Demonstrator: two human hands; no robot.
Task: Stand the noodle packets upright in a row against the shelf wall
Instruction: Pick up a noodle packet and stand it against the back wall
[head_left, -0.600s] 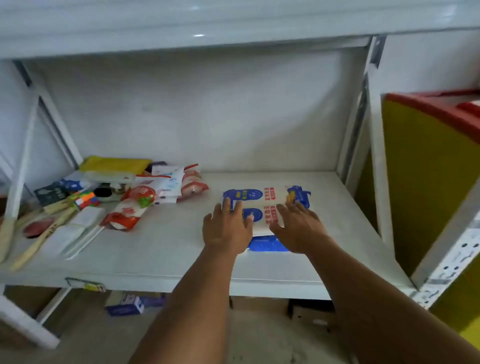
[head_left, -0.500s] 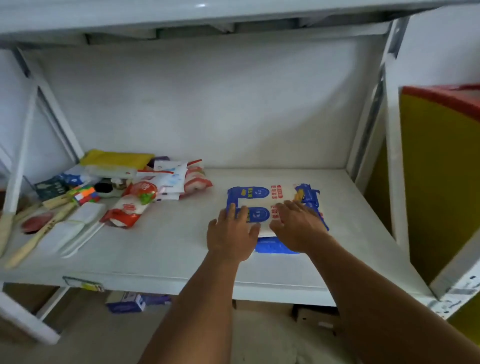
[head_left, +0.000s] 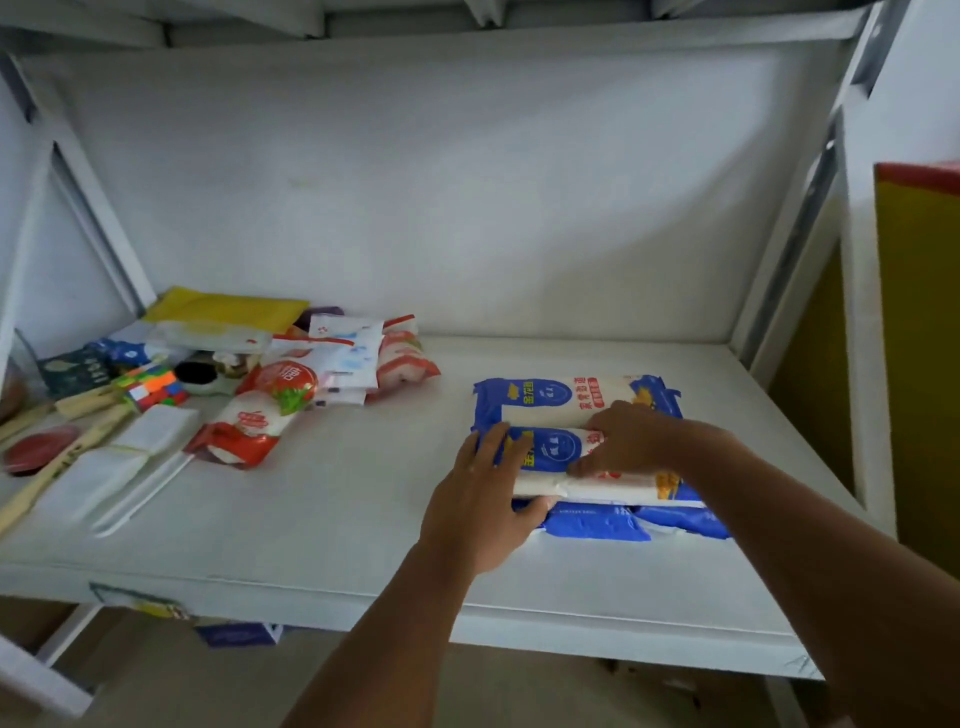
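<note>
Nearest the camera, two bare forearms are extended over the front edge of the white shelf (head_left: 332, 519). The left hand (head_left: 480, 512) is laid on the left end of the near noodle packet (head_left: 587, 467), its fingers (head_left: 496, 441) spread over the blue wrapper and the thumb tucked at the packet's front edge, so that end is gripped. The right hand (head_left: 631, 439) is pressed on top of the same packet, its fingers curled down onto the white middle part. Under and in front of this packet a blue wrapper (head_left: 597, 525) is seen lying flat. Just behind, touching it, a second noodle packet (head_left: 561, 402) lies flat, well short of the shelf wall (head_left: 467, 208). Farther left, well apart from the packets, red-and-white food bags (head_left: 260, 415), a colour cube (head_left: 150, 387), wooden utensils (head_left: 57, 457) and a yellow pouch (head_left: 228, 309) are heaped near the wall.
</note>
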